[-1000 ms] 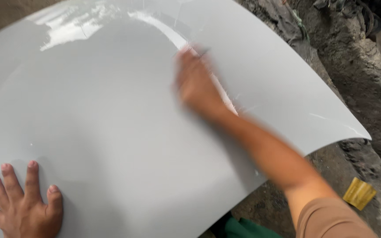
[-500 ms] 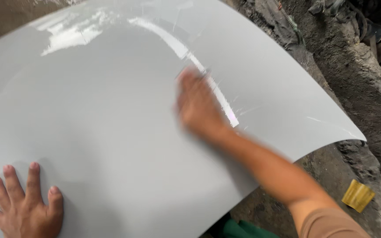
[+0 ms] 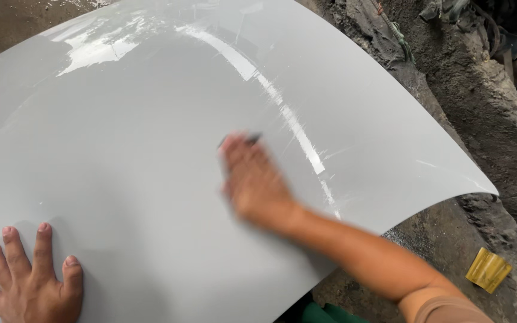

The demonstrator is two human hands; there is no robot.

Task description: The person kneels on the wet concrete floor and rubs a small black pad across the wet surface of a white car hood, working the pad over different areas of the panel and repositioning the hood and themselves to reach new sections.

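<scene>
Panel: big glossy grey sheet-metal panel (image 3: 151, 149) fills my view, curving down at its far right corner
Right hand: my right hand (image 3: 255, 179), blurred, lies flat on mid-panel over a small dark pad (image 3: 248, 139); grip unclear
Left hand: my left hand (image 3: 28, 281) spread, palm down, near lower left edge

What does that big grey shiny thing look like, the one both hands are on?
The big panel is smooth, pale grey and glossy, like painted sheet metal, with bright streaks of light along its gentle curve. It bulges upward and fills most of the view, its right corner reaching out over dirty ground. Thin scratch-like marks show near the bright streak. The left hand lies flat on its near edge with the fingers spread. The right hand, blurred, presses something small and dark against its middle.
</scene>
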